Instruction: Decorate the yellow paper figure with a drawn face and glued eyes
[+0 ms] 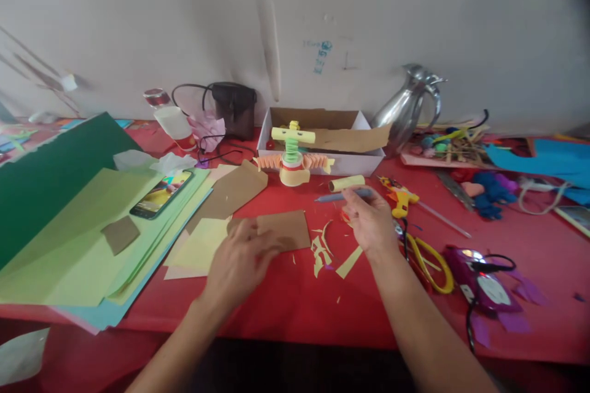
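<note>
My left hand rests with its fingers spread at the left part of a brown cardboard rectangle. A grey-blue pen is gripped in my right hand, its tip pointing left above the red table. Just behind that hand lies a rolled yellow paper tube. Beyond the cardboard stands a paper figure with a green folded neck, orange folded arms and a yellow tube on top. Yellow paper scraps lie between my hands. A yellow sheet is partly under my left hand.
Coloured paper sheets carry a phone at the left. A white box and metal jug stand at the back. On the right are a yellow glue gun, a yellow tape roll and a purple corded device.
</note>
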`<state>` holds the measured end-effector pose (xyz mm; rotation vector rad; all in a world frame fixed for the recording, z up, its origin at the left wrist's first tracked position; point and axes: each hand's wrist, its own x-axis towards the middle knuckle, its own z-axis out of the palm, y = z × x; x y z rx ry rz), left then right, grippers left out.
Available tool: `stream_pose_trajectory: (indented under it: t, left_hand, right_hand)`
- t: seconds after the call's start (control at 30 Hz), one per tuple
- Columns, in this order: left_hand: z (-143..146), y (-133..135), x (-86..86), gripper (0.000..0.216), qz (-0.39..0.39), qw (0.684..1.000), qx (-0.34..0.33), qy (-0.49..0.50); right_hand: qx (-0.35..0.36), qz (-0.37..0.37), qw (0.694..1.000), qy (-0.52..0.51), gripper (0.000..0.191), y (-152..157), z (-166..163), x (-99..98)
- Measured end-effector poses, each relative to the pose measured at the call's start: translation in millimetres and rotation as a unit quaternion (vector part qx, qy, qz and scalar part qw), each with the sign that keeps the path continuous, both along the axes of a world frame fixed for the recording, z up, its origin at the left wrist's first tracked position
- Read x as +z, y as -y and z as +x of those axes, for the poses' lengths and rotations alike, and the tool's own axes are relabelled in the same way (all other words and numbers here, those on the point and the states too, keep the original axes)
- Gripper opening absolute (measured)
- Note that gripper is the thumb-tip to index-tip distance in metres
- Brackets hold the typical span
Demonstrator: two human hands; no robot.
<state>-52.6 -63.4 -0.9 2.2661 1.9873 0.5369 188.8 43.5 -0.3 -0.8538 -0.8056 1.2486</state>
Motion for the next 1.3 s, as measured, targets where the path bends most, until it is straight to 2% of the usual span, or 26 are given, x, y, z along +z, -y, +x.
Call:
stream_pose_trajectory:
  t: [0.03, 0.1, 0.23, 0.3, 0.4, 0.47, 0.53, 0.6, 0.63, 0.73, 0.77, 0.87, 0.9, 1.03, 1.17, 1.3]
  left_hand:
    - [4.0, -7.8, -0.2, 0.034, -0.037, 0.998, -0.048, 0.007]
    - [9.9, -27.3, -1.6, 0.042, -0.098, 0.991, -0.094, 0.011]
    - [11.0, -65.1, -7.2, 0.060, -0.159, 0.983, -0.089, -0.009]
    - [7.4, -76.2, -12.5, 0.062, -0.163, 0.982, -0.092, 0.001]
    - [-0.1, -83.3, -22.5, 0.040, -0.112, 0.985, -0.106, 0.071]
    - [-5.0, -84.5, -27.3, 0.029, -0.071, 0.987, -0.087, 0.115]
    - [-8.5, -84.9, -28.8, 0.023, -0.058, 0.988, -0.061, 0.130]
    - [-10.5, -84.9, -26.9, 0.020, -0.067, 0.988, -0.053, 0.125]
    - [-11.0, -84.6, -25.0, 0.020, -0.073, 0.988, -0.058, 0.121]
    - [-11.8, -82.1, -17.4, 0.024, -0.113, 0.984, -0.082, 0.111]
    - [-12.2, -80.8, -14.7, 0.027, -0.135, 0.981, -0.086, 0.109]
    - [-13.5, -76.9, -8.9, 0.052, -0.204, 0.968, -0.107, 0.098]
    - [-13.9, -76.0, -8.3, 0.060, -0.217, 0.965, -0.114, 0.092]
    - [-15.2, -76.2, -12.6, 0.070, -0.213, 0.969, -0.106, 0.072]
    - [-16.9, -79.5, -19.8, 0.064, -0.204, 0.969, -0.113, 0.079]
    - [-18.0, -80.0, -22.9, 0.054, -0.211, 0.964, -0.140, 0.075]
  right_hand:
    - [0.017, -0.011, 0.999, -0.036, 0.027, 0.6, -1.0, -0.5]
    - [0.036, -0.031, 0.995, -0.087, 0.023, 2.8, -3.5, -1.0]
    - [0.075, -0.057, 0.989, -0.118, 0.015, 9.0, -11.1, -2.9]
    - [0.117, -0.072, 0.980, -0.147, 0.018, 12.9, -16.8, -5.9]
    - [0.200, -0.121, 0.950, -0.206, 0.020, 19.2, -28.0, -15.1]
    - [0.230, -0.160, 0.937, -0.207, 0.020, 23.4, -36.2, -23.4]
    - [0.177, -0.148, 0.960, -0.158, 0.017, 28.0, -43.7, -30.7]
    - [0.090, -0.083, 0.988, -0.091, 0.013, 33.1, -49.2, -34.7]
    - [0.078, -0.056, 0.993, -0.064, 0.012, 35.7, -51.0, -35.3]
    - [0.144, -0.051, 0.988, -0.007, 0.011, 41.7, -52.1, -33.5]
    - [0.143, -0.051, 0.988, 0.022, 0.011, 42.5, -50.9, -32.4]
    - [0.026, 0.007, 0.993, 0.117, 0.014, 40.1, -42.9, -29.2]
    - [0.006, 0.020, 0.991, 0.134, 0.016, 38.1, -39.4, -28.6]
    - [0.045, -0.014, 0.985, 0.164, 0.014, 31.0, -28.9, -27.9]
    - [0.070, -0.030, 0.973, 0.219, 0.012, 34.1, -28.6, -26.3]
    - [0.119, -0.006, 0.943, 0.312, 0.010, 43.9, -31.4, -24.3]
